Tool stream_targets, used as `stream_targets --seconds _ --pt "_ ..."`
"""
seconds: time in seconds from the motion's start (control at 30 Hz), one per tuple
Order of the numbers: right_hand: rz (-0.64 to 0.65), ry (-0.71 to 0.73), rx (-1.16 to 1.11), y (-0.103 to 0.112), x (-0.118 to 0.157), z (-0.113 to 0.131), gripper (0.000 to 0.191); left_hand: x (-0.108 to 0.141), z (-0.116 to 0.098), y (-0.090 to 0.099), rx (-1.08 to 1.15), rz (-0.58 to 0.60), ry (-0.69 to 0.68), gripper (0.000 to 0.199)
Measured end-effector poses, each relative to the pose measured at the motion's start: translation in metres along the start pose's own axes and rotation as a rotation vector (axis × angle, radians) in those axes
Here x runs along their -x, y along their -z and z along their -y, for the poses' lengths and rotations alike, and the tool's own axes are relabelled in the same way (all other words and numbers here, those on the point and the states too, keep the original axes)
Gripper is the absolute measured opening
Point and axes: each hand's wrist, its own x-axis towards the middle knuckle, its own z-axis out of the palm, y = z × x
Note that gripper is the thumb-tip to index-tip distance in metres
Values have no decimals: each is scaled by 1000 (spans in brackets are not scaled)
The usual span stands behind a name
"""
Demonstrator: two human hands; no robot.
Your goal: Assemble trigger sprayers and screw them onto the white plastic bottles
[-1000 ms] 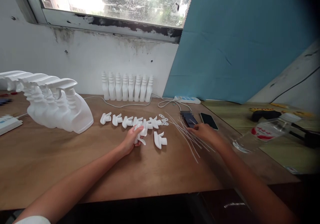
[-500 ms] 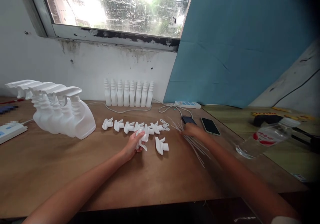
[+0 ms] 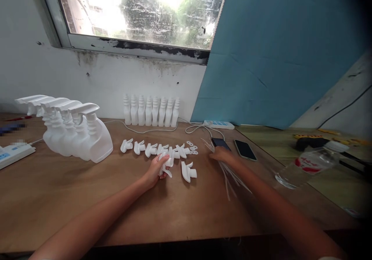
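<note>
My left hand (image 3: 157,170) is closed around a white trigger spray head (image 3: 166,169) just over the table. Right of it, a single spray head (image 3: 188,171) lies on its side. Behind the left hand runs a row of similar spray heads (image 3: 151,150), with several small white rings (image 3: 192,147) at the row's right end. My right hand (image 3: 221,154) is closed on a bundle of thin white tubes (image 3: 229,174), which stick out on both sides of it. Its fingertips are partly hidden. Close behind that hand lies a phone (image 3: 218,142).
White spray bottles (image 3: 99,142) with heads on stand at the left; slim white bottles (image 3: 148,114) line the wall. At the right are a second phone (image 3: 245,150) and a clear water bottle (image 3: 308,167). Power strips (image 3: 219,124) and cables lie at the back and left.
The tubes have shifted and spread in my right hand, their near ends blurred. My left hand keeps its grip on the spray head. The whole view has shifted slightly.
</note>
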Motion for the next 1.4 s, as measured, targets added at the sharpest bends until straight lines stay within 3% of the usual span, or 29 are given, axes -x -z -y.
stream_targets --seconds 0.1,0.23,0.3,0.43,0.53,0.77,1.07,1.13,1.3,1.4 --pt "-95 17 -116 12 5 -6 24 -1 2 1 8 8 -10 47" --pt "-211 82 -323 31 15 -12 36 -2 3 1 8 15 -20 47" --pt "-242 133 -606 37 22 -12 33 -2 4 1 8 16 -19 47" --pt "-272 381 -1378 45 39 -4 34 -1 2 0 4 8 -13 48" --pt "-353 479 -1558 50 49 3 41 0 2 -1 -1 2 -14 47" --pt "-606 493 -1576 48 55 7 42 -1 1 -1 1 1 -5 46" --pt "-517 388 -1520 -2 51 4 36 1 -1 -3 -3 -8 -13 47" --pt "-522 367 -1515 2 50 3 37 0 0 -2 2 -1 -17 47" --pt "-572 381 -1490 37 54 -4 40 0 -1 -3 -5 -18 5 48" --pt "-553 407 -1462 38 57 -4 41 1 -2 -4 -12 -20 5 48"
